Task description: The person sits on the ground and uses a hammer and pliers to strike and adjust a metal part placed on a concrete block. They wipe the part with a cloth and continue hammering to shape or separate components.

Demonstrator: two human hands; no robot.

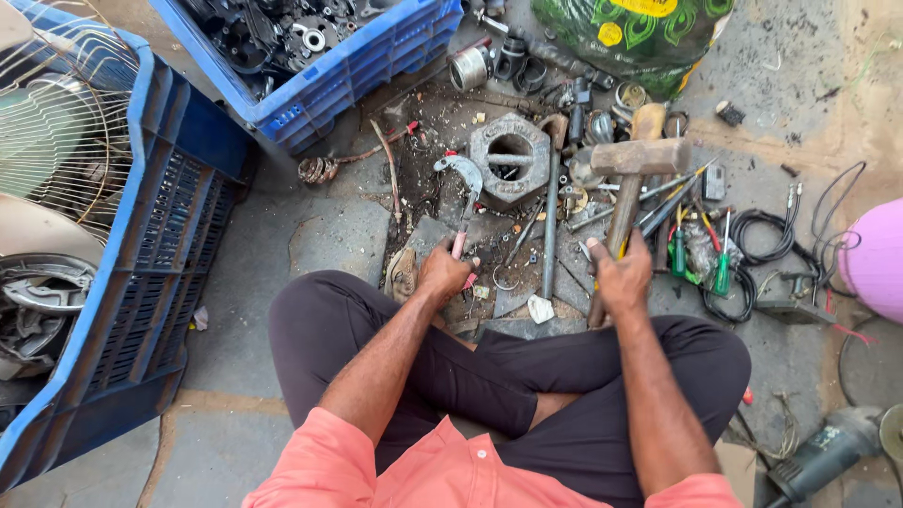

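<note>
I sit cross-legged on the ground in dark trousers and a salmon shirt. My left hand (444, 271) grips the pink handle of a pair of pliers (461, 183), whose curved metal jaws point away from me toward a big hexagonal metal nut (509, 155). My right hand (620, 276) is closed round the wooden handle of a hammer (640, 157); its rusty square head lies just right of the nut. A long metal rod (550, 235) lies between my hands.
A blue crate (339, 75) of dark metal parts stands at the top, another blue crate (160, 245) with a fan grille on the left. Green-handled screwdrivers (721, 268), black cables (767, 235), a green sack (640, 33), a pink round object (875, 259) and an angle grinder (828, 452) lie to the right.
</note>
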